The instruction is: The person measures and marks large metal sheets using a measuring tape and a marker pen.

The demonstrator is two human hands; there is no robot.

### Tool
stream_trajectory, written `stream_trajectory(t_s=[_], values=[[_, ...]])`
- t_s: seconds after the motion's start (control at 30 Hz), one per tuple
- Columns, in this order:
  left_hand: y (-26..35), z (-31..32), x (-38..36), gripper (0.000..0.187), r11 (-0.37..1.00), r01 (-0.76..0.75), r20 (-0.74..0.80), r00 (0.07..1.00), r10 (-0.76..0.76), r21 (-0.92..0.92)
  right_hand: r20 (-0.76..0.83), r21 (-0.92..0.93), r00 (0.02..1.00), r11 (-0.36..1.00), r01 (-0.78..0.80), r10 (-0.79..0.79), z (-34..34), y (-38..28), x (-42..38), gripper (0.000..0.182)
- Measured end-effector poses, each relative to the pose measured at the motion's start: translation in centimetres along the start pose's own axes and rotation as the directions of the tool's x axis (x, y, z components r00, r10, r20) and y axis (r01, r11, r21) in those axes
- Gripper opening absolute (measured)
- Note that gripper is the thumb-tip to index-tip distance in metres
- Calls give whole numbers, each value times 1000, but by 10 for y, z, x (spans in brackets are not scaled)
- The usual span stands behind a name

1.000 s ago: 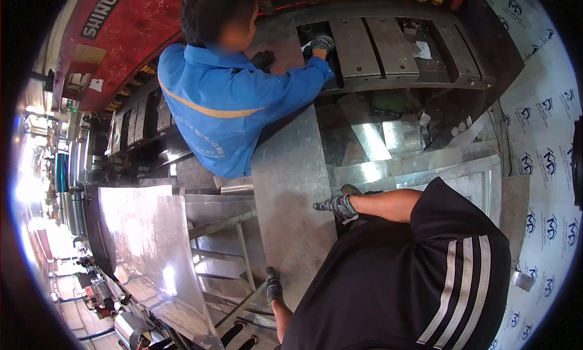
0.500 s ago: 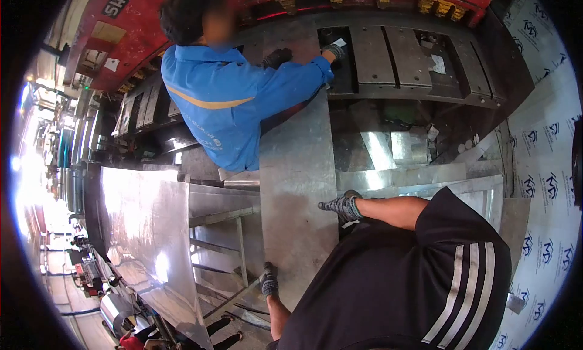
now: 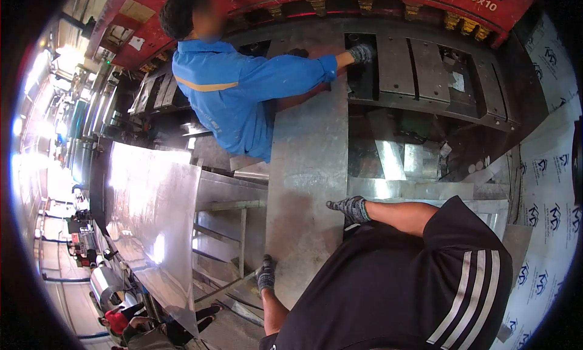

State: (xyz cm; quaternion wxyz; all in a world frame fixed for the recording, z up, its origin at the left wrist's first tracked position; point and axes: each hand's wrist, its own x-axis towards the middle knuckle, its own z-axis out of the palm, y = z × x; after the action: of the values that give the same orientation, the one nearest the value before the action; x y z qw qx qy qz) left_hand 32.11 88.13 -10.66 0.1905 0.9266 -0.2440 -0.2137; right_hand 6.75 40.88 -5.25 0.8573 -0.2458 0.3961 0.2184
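A long grey metal sheet (image 3: 306,162) runs from the red machine's bed down to me. My right hand (image 3: 349,209), in a grey knitted glove, grips its right edge with the thumb on top. Lower down, my left hand (image 3: 265,273), gloved alike, holds the left edge near the front. Across the sheet's far end leans a co-worker in a blue jacket (image 3: 228,101). One gloved hand of the co-worker (image 3: 361,54) rests on the machine bed right of the sheet; the other is mostly hidden behind the sleeve.
Behind the bed stands the red machine (image 3: 401,1). A shiny sheet (image 3: 152,216) lies at the left, beside a metal frame (image 3: 243,244). Printed film (image 3: 546,216) covers the right side. More people (image 3: 115,319) are at the lower left.
The view has shifted, so the scene sits further right. The co-worker's gloved hand, earlier by a small white piece on the bed, now shows without it. My hands keep their hold.
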Motion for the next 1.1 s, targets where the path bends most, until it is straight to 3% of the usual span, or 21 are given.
stream_trajectory(t_s=[0.03, 0.07, 0.2, 0.23, 0.27, 0.33, 0.37, 0.47, 0.5, 0.53, 0.57, 0.6, 0.67, 0.73, 0.87, 0.93, 0.97, 1.0, 1.03, 1.07, 1.1], values=[[28, -12, -6, 88, 915, -227, 13, 969, 245, -333, -17, -13, 1000, 1000, 4, -5, 2, -1, -2, 87], [129, -78, -29, 86, 676, -397, -59, 883, 465, -621, -19, -21, 1000, 1000, 1, -1, 0, -1, 2, 87], [86, -51, -14, 84, 673, -330, 5, 896, 444, -662, -56, 52, 991, 992, -118, 121, -16, 6, 27, 85], [98, -46, -7, 84, 926, 24, 142, 989, 32, -377, -55, 85, 990, 988, -128, 133, -19, 7, 31, 86], [107, -44, 1, 84, 912, 409, 127, 907, -402, -30, -59, 76, 989, 988, -131, 135, -16, 3, 23, 86], [131, -59, -9, 83, 883, 465, 202, 872, -446, -60, 246, -22, 969, 999, 27, -21, -1, -7, -14, 102], [137, -64, -15, 82, 853, 516, 277, 833, -479, -79, 246, -30, 969, 999, 23, -15, 11, -14, -35, 102], [31, -13, 8, 73, 880, 373, 296, 911, -287, -294, 19, -66, 1000, 998, -9, 10, 35, -24, -61, 98], [27, -14, 6, 73, 879, 373, 293, 912, -288, -297, -94, -111, 996, 994, -1, -9, 35, -22, -56, 96], [25, -16, 5, 67, 981, 192, 286, 942, -176, -27, -205, -156, 978, 988, 3, -36, 36, -21, -52, 94], [25, -17, 4, 62, 970, -15, 311, 948, -64, 244, -205, -158, 978, 987, 4, -37, 26, -13, -32, 94], [45, -26, -1, 62, 970, -13, 309, 949, -64, 242, -194, -156, 980, 988, 21, -51, 9, -2, -2, 93], [123, -61, -12, 56, 892, 247, 373, 841, -391, 378, -180, -160, 982, 987, 35, -64, -7, 3, 13, 91], [133, -69, -16, 56, 896, 219, 372, 852, -368, 385, 5, -31, 998, 997, 69, -69, -8, 3, 13, 91], [195, -94, -28, 68, 884, 247, 283, 883, -374, 397, 75, 94, 997, 996, -8, 1, 22, -13, -29, 86], [143, -65, -23, 74, 876, 360, 209, 875, -436, 321, -225, -32, 974, 999, -36, 28, 60, -34, -72, 83], [102, -42, -16, 81, 861, 444, 144, 862, -486, 249, -218, -65, 975, 997, -51, 35, 44, -23, -48, 83], [53, -16, -15, 88, 935, 288, 57, 950, -306, 206, -222, -112, 975, 994, 5, -30, 11, -1, -3, 83], [51, -14, -22, 88, 929, 324, 39, 941, -336, 182, -220, -160, 971, 985, 58, -93, -6, 8, 23, 84], [55, -16, -19, 80, 935, 305, 103, 940, -326, 181, -188, -96, 965, 974, -205, 185, 8, -17, -12, 100], [61, -22, -14, 73, 942, 283, 168, 935, -313, 180, -186, -134, 963, 966, -223, 196, -1, -12, -6, 100]])
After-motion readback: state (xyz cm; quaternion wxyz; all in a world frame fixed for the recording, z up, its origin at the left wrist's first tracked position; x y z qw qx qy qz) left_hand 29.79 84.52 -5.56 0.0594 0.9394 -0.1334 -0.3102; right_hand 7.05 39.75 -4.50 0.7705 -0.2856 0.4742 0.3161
